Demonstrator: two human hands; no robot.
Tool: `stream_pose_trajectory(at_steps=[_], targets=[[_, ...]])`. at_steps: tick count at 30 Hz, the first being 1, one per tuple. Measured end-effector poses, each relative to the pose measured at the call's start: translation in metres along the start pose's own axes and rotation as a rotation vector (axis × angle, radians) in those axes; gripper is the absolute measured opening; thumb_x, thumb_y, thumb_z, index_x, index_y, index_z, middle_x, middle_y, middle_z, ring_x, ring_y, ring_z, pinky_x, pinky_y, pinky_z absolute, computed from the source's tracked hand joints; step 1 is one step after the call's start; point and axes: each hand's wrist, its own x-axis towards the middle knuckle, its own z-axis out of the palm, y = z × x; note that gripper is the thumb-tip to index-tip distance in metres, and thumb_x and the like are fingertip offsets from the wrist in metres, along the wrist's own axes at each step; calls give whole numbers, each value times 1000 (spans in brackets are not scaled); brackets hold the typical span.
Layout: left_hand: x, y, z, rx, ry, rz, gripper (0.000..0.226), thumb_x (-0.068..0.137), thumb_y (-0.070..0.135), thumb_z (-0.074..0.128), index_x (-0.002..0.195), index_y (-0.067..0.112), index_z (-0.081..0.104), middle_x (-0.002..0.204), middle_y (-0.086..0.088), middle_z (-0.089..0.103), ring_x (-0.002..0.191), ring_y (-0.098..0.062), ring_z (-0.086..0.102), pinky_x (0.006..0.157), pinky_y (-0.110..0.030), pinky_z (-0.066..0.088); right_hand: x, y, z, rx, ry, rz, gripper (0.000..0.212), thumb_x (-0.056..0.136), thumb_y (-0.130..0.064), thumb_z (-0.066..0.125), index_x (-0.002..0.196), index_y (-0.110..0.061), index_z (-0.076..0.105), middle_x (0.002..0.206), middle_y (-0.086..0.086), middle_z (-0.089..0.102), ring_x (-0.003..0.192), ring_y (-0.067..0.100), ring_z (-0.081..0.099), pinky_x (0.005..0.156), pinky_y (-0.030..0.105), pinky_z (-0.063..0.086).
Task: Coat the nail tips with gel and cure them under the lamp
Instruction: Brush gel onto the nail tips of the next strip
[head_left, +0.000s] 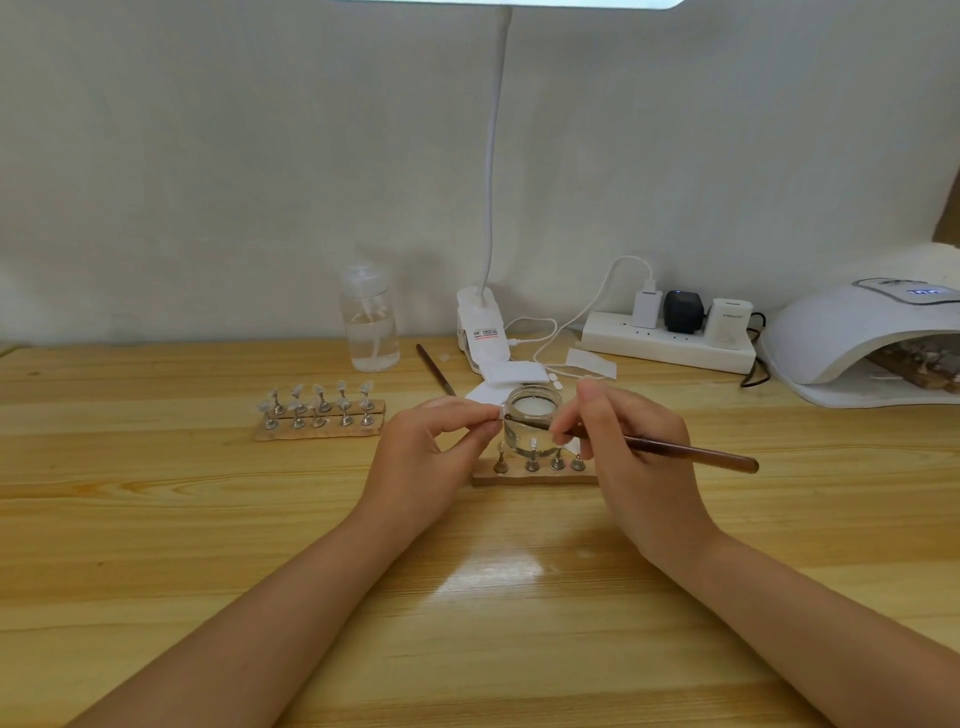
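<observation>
Head view: left hand (441, 441) pinches one nail tip (502, 412) just in front of the glass gel jar (533, 415), and right hand (618, 441) grips the brush (675, 451), bristles touching the tip. For a good coat, I think strokes must be thin & even, w/o gel on the fingers. Curing lamp (852, 343) waits at far right.

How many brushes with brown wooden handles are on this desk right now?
2. One brown wooden-handled brush is held in the right hand, its tip at the nail tip pinched by the left hand. The other brush lies behind, beside the clip lamp.
</observation>
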Motion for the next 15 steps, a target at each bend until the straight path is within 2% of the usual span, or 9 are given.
stream_pose_trajectory(at_steps=[3, 5, 9, 12, 15], targets=[[0, 1, 0, -14, 21, -17, 24, 77, 7, 70, 88, 28, 69, 81, 17, 66, 85, 0, 63, 79, -7, 44, 2, -1, -2, 81, 30, 51, 39, 93, -26, 46, 60, -16, 62, 53, -5, 59, 52, -1, 54, 53, 8, 39], [0, 3, -2, -32, 31, -33, 28, 76, 8, 70, 83, 34, 66, 79, 21, 64, 82, 6, 62, 75, -3, 42, 5, -3, -5, 158, 128, 92, 40, 90, -33, 42, 63, -15, 63, 53, -3, 61, 48, 2, 51, 49, 11, 40], [-1, 5, -3, -54, 29, -38, 25, 76, 8, 71, 83, 32, 68, 79, 21, 65, 83, 5, 62, 75, -4, 43, 16, -6, -17, 263, 298, 227, 48, 84, -51, 32, 71, -18, 63, 55, 3, 66, 39, 13, 53, 43, 15, 40], [-2, 6, -3, -63, 22, -27, 22, 75, 9, 72, 84, 29, 69, 81, 19, 66, 84, 1, 63, 78, -8, 45, 17, -5, -21, 221, 282, 283, 54, 82, -60, 26, 72, -22, 64, 51, 7, 64, 35, 17, 54, 38, 15, 38], [-3, 8, -2, -54, 13, 25, 22, 73, 7, 72, 88, 23, 70, 81, 15, 68, 84, -3, 63, 82, -16, 48, 13, -3, -18, 165, 199, 231, 54, 83, -57, 30, 71, -16, 63, 53, 6, 65, 36, 14, 55, 40, 12, 38]])
